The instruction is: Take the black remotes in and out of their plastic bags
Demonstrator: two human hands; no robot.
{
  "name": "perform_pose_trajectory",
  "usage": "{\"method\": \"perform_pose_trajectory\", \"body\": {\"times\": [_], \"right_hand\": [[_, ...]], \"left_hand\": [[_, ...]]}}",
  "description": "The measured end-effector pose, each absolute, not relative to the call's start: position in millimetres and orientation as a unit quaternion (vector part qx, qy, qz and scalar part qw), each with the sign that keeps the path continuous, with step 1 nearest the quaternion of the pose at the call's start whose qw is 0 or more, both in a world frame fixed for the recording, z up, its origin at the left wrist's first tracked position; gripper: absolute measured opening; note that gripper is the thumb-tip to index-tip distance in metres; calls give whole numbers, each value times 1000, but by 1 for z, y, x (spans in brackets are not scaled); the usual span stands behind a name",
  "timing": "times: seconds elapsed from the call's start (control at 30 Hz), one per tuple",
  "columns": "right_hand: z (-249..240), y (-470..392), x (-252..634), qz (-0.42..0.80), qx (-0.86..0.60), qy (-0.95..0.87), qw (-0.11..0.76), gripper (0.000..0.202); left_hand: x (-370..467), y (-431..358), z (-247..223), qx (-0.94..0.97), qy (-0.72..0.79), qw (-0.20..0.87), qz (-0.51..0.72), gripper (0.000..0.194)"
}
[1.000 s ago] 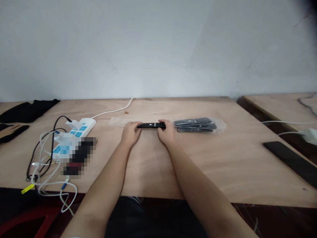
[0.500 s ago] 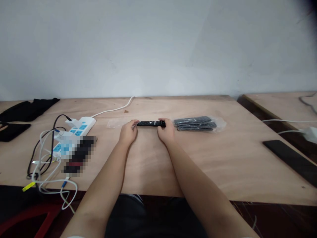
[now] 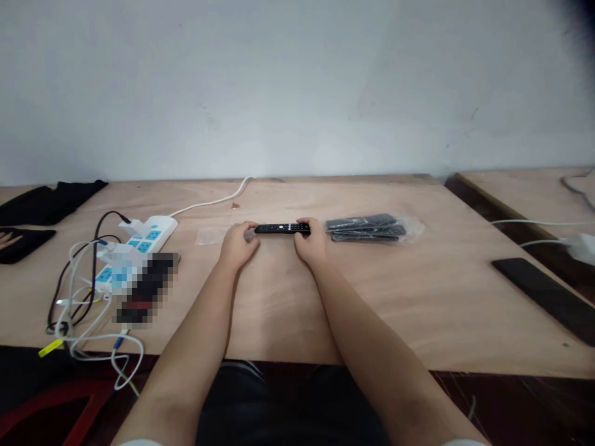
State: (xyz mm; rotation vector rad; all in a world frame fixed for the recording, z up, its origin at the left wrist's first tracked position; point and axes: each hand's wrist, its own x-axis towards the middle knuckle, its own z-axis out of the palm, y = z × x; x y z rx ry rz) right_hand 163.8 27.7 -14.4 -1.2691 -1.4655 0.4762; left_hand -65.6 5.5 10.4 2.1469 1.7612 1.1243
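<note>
A black remote control with rows of small buttons lies crosswise in front of me, buttons up. My right hand grips its right end, thumb in front and fingers behind. My left hand is closed around the left end, and a scrap of clear plastic shows between those fingers. Just right of my right hand is a stack of several black remotes in clear plastic sleeves. To the left of my left hand lies a flat, clear plastic sleeve.
On the left sit a white power strip with tangled cables and a pixelated dark object. Black cloth lies farther left, where another person's fingers show. A dark flat slab rests near the wooden table's right edge.
The left hand has shifted slightly at the remote's left end, and clear plastic now shows by its fingers. The whole view has moved a little; the right hand keeps its grip.
</note>
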Motion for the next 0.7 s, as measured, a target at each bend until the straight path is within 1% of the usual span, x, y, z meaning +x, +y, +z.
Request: {"method": "perform_pose_trajectory", "body": {"times": [0.1, 0.27, 0.33, 0.47, 0.57, 0.63, 0.7], "right_hand": [[-14, 27, 164, 195, -535, -619, 541, 36], [-15, 27, 164, 186, -532, -630, 534, 39], [-15, 27, 163, 182, -531, -634, 532, 39], [-16, 28, 163, 175, -530, -637, 532, 38], [-16, 28, 163, 179, -527, -638, 533, 37], [-16, 27, 163, 190, -521, -640, 532, 37], [-15, 27, 162, 202, -514, -643, 531, 36]], "left_hand": [[-64, 4, 10, 725, 576, 71, 370, 39], [-59, 3, 11, 680, 593, 151, 403, 35], [-58, 3, 11, 676, 591, 161, 410, 34], [-59, 4, 10, 689, 583, 148, 404, 27], [-61, 5, 8, 703, 584, 115, 388, 24], [-61, 7, 7, 713, 585, 92, 376, 26], [-62, 8, 6, 717, 587, 78, 369, 31]]}}
